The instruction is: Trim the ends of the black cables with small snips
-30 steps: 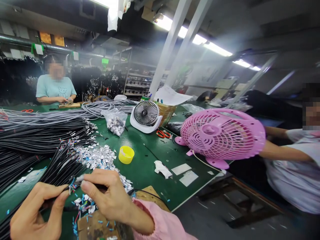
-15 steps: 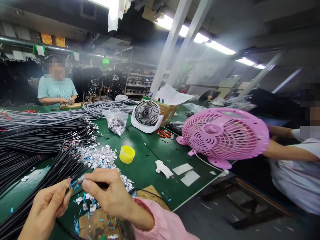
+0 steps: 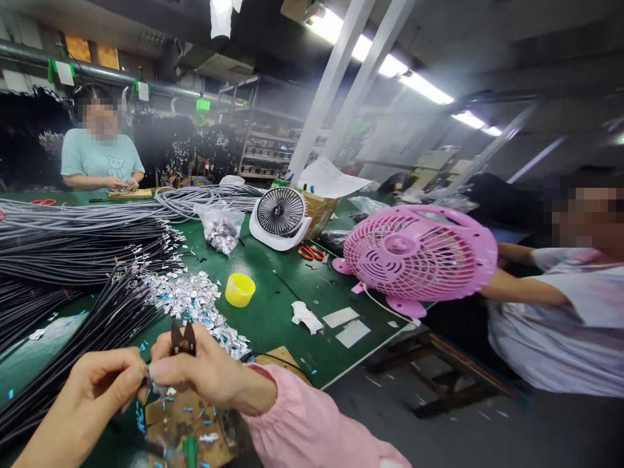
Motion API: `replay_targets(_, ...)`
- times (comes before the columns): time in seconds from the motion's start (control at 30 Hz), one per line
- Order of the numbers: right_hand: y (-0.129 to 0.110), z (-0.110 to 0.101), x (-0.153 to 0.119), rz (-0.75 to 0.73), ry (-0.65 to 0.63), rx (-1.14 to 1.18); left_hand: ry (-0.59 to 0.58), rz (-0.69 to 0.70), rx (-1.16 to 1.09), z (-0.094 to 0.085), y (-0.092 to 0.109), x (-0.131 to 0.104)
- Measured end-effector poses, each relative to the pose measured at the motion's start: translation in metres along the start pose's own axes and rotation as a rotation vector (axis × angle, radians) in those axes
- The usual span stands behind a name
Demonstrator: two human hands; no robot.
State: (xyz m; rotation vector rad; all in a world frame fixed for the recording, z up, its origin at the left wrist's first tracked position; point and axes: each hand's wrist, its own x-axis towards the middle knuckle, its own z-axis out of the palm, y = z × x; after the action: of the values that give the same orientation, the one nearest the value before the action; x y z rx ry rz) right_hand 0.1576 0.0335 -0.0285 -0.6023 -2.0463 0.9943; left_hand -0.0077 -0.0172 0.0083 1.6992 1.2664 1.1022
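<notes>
Head view: the left hand pinches the stripped end of a black cable at the near edge of the green counter, its fingertips meeting those of the right hand. The right hand is closed around small cutters, whose dark tips stick up above the knuckles.

The likely risk: with fingertips so close to the blades, a nip could catch skin or cut the fine coloured wires too short.

The cable's long axis runs from the lower left up to the pinch, its free end pointing right toward the cutters, beside a heap of foil scraps.
</notes>
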Motion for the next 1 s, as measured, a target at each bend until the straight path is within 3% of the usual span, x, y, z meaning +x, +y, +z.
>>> replay_targets(0.17, -0.002, 0.001, 0.004, -0.043, 0.206, -0.064, 0.345, 0.022, 0.034, 0.015, -0.008, -0.008)
replay_targets(0.27, -0.007, -0.007, 0.008, -0.125, 0.382, -0.159, 0.367, 0.156, 0.137, 0.015, -0.027, -0.011)
replay_targets(0.37, -0.013, -0.015, 0.014, -0.04, 0.623, -0.183, 0.403, 0.217, 0.169, 0.011, -0.035, -0.011)
replay_targets(0.4, -0.014, -0.016, 0.016, -0.018, 0.632, -0.162, 0.429, 0.2, 0.16, 0.011, -0.034, -0.012)
replay_targets(0.6, -0.015, -0.011, 0.017, -0.116, 0.192, 0.06, 0.48, 0.116, 0.128, 0.016, -0.016, -0.014)
replay_targets(0.73, -0.013, -0.009, 0.018, 0.061, 0.024, 0.273, 0.33, 0.159, 0.184, 0.008, -0.021, -0.007)
replay_targets(0.87, -0.007, -0.006, 0.015, 0.08, 0.002, 0.212, 0.188, 0.203, 0.207, 0.006, -0.023, -0.004)
replay_targets(1.0, -0.002, -0.006, 0.009, -0.08, 0.199, -0.04, 0.258, 0.071, 0.188, 0.012, -0.028, -0.012)
